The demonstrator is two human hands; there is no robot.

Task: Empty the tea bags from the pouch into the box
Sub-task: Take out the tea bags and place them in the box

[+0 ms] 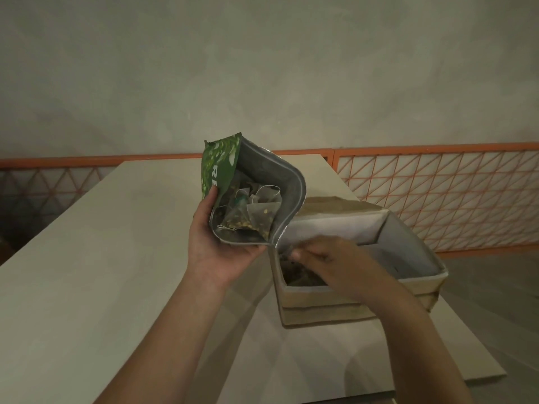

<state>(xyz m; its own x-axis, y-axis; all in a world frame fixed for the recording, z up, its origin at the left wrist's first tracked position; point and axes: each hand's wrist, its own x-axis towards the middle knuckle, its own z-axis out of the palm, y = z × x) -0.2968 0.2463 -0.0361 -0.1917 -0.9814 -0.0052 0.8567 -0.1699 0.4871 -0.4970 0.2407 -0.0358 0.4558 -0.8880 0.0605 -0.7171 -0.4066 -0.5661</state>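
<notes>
**Open pouch held beside the box**

An orange lattice railing (437, 199) runs behind the worktop (102, 258) below a bare wall (262, 68); nothing lies on the wide left part of the worktop. The box (350, 304) sits near the worktop's right edge, its flap up at the far side. The left hand (221, 252) grips the green pouch (221, 167) from below, mouth gaping toward the camera, touching the box's near-left corner. Tea bags (256, 214) show inside the pouch — pyramid ones with strings. The right hand (326, 258) reaches over the box's left end, fingers curled; it is blurred, so I cannot tell whether it holds anything. Dark contents in the box (300, 277) are dim — partly hidden by that hand.
</notes>
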